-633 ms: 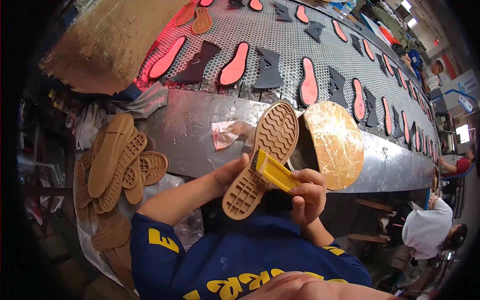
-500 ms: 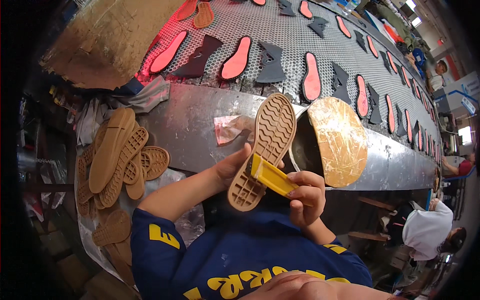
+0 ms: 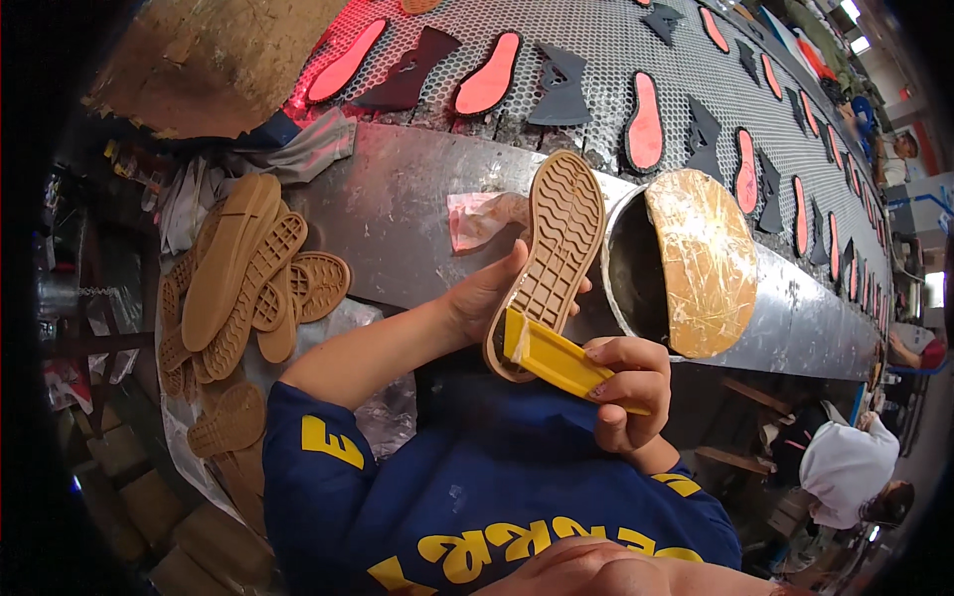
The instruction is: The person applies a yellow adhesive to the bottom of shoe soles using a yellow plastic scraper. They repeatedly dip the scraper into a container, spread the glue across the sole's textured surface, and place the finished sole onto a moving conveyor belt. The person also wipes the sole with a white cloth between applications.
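Head view, left to right: a pile of tan soles (image 3: 243, 283) lies at far left, and the left hand (image 3: 487, 298) is clamped on an upright tan rubber sole (image 3: 552, 258) (tread facing the camera). Beside it, the right hand (image 3: 626, 392) grips a yellow tool (image 3: 552, 358) touching the sole's heel, before a metal drum (image 3: 686, 263) and conveyor belt (image 3: 616, 60).

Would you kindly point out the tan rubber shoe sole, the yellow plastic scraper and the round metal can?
tan rubber shoe sole (image 3: 558, 238), head view, mid tread
yellow plastic scraper (image 3: 553, 357), head view, flat blade
round metal can (image 3: 634, 273), head view, dark inside wall
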A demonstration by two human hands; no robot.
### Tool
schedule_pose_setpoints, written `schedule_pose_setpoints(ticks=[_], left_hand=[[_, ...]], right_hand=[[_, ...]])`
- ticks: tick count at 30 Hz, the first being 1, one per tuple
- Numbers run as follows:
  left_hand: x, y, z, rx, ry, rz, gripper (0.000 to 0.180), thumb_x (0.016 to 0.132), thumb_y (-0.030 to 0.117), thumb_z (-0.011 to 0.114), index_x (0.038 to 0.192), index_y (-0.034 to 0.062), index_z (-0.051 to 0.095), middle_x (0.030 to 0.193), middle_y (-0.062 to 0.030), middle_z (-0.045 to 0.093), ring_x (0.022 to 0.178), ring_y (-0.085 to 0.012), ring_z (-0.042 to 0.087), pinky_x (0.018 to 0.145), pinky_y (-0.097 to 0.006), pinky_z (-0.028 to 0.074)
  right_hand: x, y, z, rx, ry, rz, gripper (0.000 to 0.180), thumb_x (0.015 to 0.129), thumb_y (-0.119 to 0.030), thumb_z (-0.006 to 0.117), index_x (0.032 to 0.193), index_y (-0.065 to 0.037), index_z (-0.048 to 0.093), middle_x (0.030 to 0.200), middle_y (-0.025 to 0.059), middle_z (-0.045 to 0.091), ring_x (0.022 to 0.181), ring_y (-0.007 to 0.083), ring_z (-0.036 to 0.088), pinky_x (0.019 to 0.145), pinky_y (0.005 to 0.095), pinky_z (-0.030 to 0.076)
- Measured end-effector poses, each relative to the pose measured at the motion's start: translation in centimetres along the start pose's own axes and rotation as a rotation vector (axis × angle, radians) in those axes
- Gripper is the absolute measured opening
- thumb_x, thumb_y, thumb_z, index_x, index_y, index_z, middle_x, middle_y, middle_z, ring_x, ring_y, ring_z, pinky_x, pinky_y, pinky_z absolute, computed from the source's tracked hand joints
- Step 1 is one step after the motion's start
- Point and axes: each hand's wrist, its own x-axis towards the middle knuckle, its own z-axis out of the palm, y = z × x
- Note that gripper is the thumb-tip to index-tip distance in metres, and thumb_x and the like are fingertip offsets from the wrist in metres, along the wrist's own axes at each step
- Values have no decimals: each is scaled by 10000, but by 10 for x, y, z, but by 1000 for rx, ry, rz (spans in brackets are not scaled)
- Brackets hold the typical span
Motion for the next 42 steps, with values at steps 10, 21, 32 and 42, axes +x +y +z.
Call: schedule_pose_setpoints(ticks=[10, 21, 32, 42], left_hand=[[-3, 5, 4, 54, 113, 35, 762, 841, 619, 539, 1352, 65, 428, 1187, -159, 591, 980, -204, 642, 805, -323, 573], [-10, 11, 2, 77, 124, -24, 761, 865, 637, 481, 1364, 66, 420, 1204, -147, 588, 1045, -215, 617, 889, -351, 529], [-23, 28, 21, -9, 214, -71, 704, 887, 583, 498, 1346, 53, 423, 1216, -137, 584, 1089, -229, 600, 965, -365, 480], [-26, 34, 24, 47, 214, -105, 713, 917, 588, 432, 1395, 61, 374, 1270, -142, 552, 1126, -234, 578, 956, -368, 484]], right_hand=[[0, 9, -1, 209, -20, 91, 268, 939, -289, 576, 938, -23, 542, 1056, 202, 505, 937, 284, 590, 785, 355, 522], [13, 28, 0, 516, 3, 301, 218, 948, -268, 542, 897, -58, 521, 1033, 182, 544, 968, 251, 566, 862, 361, 460], [43, 49, 15, 866, -62, 403, 186, 968, -221, 510, 935, -38, 504, 1006, 206, 562, 790, 186, 580, 595, 240, 495], [58, 57, 10, 779, -165, 346, 201, 971, -240, 513, 928, -44, 503, 969, 195, 588, 769, 156, 555, 615, 216, 452]])
